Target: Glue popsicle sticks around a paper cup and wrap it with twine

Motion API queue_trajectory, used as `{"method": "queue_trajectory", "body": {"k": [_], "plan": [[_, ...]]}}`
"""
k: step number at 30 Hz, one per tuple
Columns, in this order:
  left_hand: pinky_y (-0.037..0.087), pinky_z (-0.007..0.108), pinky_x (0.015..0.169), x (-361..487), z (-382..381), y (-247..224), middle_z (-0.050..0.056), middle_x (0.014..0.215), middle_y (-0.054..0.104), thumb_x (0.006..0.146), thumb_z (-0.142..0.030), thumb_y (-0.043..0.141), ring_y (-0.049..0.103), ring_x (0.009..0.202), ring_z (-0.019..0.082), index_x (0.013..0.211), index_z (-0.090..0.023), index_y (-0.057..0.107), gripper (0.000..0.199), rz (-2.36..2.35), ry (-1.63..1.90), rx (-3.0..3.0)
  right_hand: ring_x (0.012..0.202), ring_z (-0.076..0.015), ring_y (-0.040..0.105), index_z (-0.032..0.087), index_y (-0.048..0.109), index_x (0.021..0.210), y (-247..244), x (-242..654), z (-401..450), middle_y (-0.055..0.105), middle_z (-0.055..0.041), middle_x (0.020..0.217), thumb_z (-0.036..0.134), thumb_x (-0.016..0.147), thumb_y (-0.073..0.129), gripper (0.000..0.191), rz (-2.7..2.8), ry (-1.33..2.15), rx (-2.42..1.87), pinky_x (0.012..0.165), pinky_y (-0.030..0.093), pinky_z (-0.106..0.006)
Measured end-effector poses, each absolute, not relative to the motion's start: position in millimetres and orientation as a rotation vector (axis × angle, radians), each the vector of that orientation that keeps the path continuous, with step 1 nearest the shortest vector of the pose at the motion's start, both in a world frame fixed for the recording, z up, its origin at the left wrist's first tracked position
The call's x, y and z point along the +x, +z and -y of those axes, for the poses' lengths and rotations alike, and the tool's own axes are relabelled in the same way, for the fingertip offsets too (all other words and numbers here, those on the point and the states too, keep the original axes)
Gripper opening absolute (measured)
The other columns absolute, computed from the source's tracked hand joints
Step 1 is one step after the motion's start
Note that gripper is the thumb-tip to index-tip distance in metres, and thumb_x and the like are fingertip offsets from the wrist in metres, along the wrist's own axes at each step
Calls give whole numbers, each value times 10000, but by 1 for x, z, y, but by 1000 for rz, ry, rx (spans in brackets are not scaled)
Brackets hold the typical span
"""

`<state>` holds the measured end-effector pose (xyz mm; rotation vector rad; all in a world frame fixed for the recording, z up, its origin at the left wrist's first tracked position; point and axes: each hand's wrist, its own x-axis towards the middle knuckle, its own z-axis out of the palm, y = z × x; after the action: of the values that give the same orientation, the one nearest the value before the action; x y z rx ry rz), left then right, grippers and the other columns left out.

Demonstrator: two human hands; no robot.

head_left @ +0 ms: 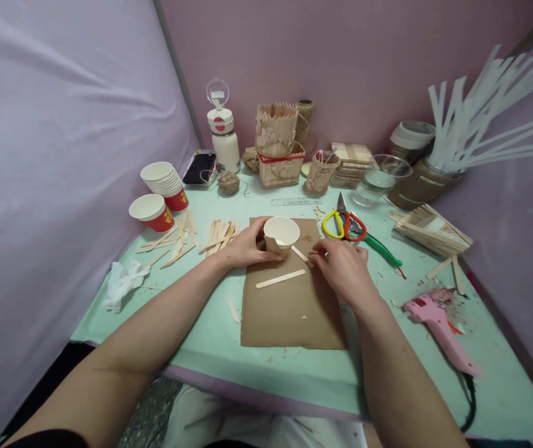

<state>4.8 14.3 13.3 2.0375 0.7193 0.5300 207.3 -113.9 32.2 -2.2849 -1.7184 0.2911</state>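
Note:
My left hand is wrapped around the side of a paper cup, its white mouth facing up. Pieces of wood cover part of the cup's outside, though my fingers hide much of it. To the right of the cup, my right hand pinches the end of a wooden craft stick that slants toward the cup's lower side. I cannot tell whether the stick touches the cup. Another craft stick lies flat in front of the cup on a sheet of brown cardboard.
A pink glue gun lies at the right. Scissors and green-handled pliers rest beyond my right hand. Loose wooden sticks and red paper cups are at the left. A bottle and stick-covered holders stand behind.

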Motion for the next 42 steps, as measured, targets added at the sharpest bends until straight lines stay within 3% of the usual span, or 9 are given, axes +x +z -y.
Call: {"method": "queue_trajectory", "body": {"k": [7,14,19,25,29,31,34,38,42], "plan": [[443,444,1077,6,-17,10,158,1342,603,629,-392,891,576,1272,319,1320,-164,453,849,-658,612,1786,1023,-267,646,181,690,902,34,194,114,737,-105,1036,256,948,558,159,1825,284,-2324,785,320,-357],[462,494,1065,6,-20,9,170,1324,648,653,-419,878,613,1246,341,1284,-170,511,771,-636,605,1456,871,-261,687,164,697,844,34,186,115,751,-150,972,252,962,506,242,1848,289,-2433,674,348,-342],[493,492,1032,8,-18,8,151,1220,703,641,-427,877,668,1166,324,1196,-175,574,681,-604,573,1272,860,-265,678,178,680,878,37,195,118,743,-134,975,307,942,535,204,1739,265,-2378,693,375,-346],[490,448,1026,11,-14,15,161,1144,728,601,-432,897,689,1110,307,1140,-159,611,668,-520,548,1068,860,-289,662,218,653,969,50,231,186,724,-128,965,543,868,495,375,1240,139,-2214,755,454,-398],[518,380,933,11,-15,14,119,1025,753,616,-436,885,712,957,248,1076,-153,647,590,-545,506,992,1019,-394,644,280,673,941,40,269,257,701,-225,970,669,844,439,464,943,54,-2542,820,454,-505],[529,344,880,10,-15,11,95,957,751,657,-440,854,704,885,217,1020,-145,668,504,-536,487,975,1112,-460,601,203,697,1049,27,285,283,678,-303,1019,691,833,411,606,931,-98,-2651,893,432,-567],[548,317,783,8,-15,10,90,899,738,729,-455,789,692,813,205,1003,-129,684,439,-492,403,953,1129,-477,590,90,673,1178,5,299,301,674,-301,1121,679,811,425,736,988,-110,-2735,969,423,-590],[571,324,757,3,-17,12,107,964,741,785,-412,764,712,858,227,1093,-141,669,420,-489,338,924,1117,-417,606,62,651,1225,-14,303,295,669,-256,1167,595,815,488,692,1057,-53,-2713,974,453,-526],[583,312,764,1,-19,14,95,999,734,737,-475,823,713,874,219,1096,-158,670,502,-476,359,926,1092,-397,605,53,640,1267,-19,303,284,633,-259,1185,535,842,525,652,960,-81,-2753,949,469,-488]]}}
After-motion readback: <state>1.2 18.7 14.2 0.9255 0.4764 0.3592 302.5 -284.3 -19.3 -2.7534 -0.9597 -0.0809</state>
